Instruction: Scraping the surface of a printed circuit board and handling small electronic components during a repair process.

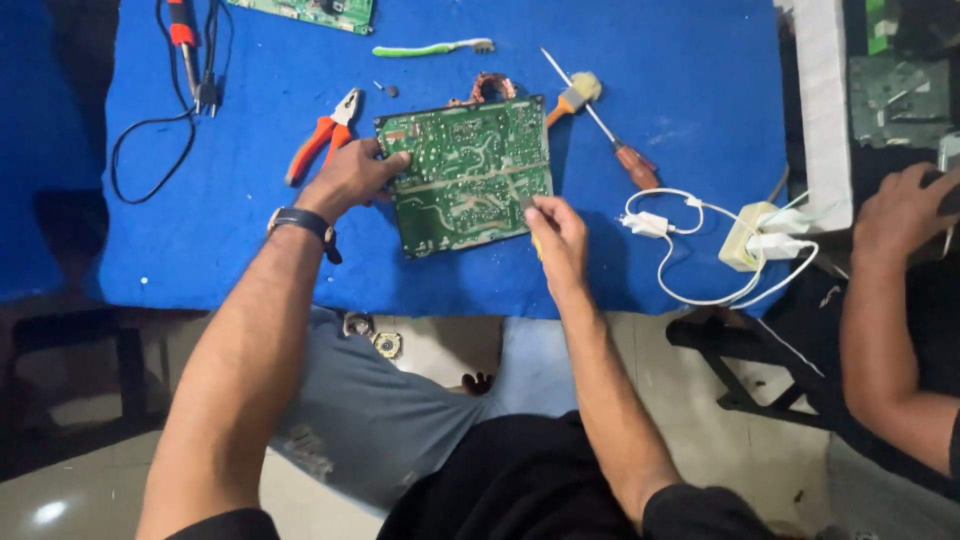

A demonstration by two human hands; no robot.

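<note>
No packages, labels, signs or screens.

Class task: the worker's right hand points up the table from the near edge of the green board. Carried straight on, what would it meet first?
The right hand already touches the green circuit board, so the board comes first; beyond it, probably the small brush, though depth is unclear.
</note>
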